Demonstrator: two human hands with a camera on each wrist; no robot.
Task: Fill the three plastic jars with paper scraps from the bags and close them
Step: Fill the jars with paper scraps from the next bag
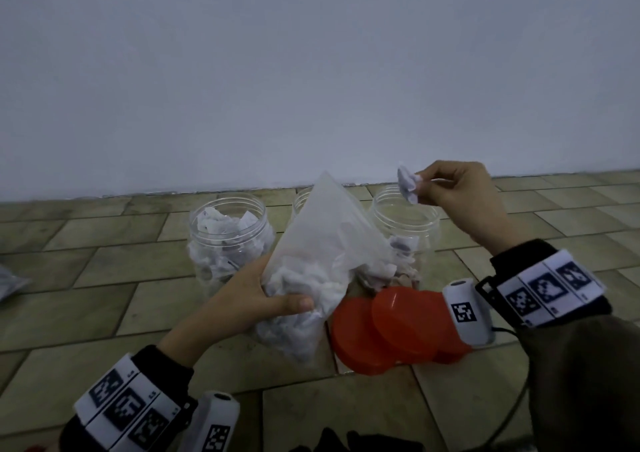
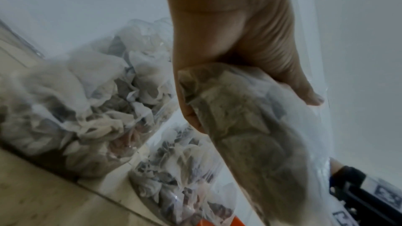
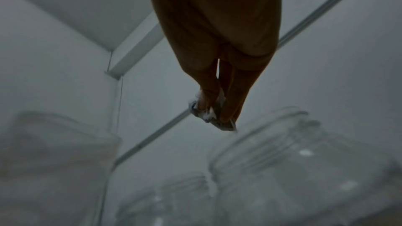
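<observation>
Three clear plastic jars stand on the tiled floor by the wall: the left jar (image 1: 230, 240) nearly full of paper scraps, the middle jar (image 1: 300, 202) mostly hidden behind the bag, the right jar (image 1: 405, 226) partly filled. My left hand (image 1: 256, 299) grips a translucent plastic bag (image 1: 322, 243) of white scraps, held up in front of the jars. My right hand (image 1: 450, 192) pinches one crumpled paper scrap (image 1: 408, 183) just above the right jar's open mouth. In the right wrist view the scrap (image 3: 214, 118) sits between the fingertips over the jar (image 3: 293, 161).
Three orange-red lids (image 1: 391, 327) lie overlapping on the floor in front of the right jar. Another bag (image 1: 10, 282) shows at the left edge. A white wall (image 1: 311, 70) rises right behind the jars. A cable (image 1: 512, 413) runs from my right wrist.
</observation>
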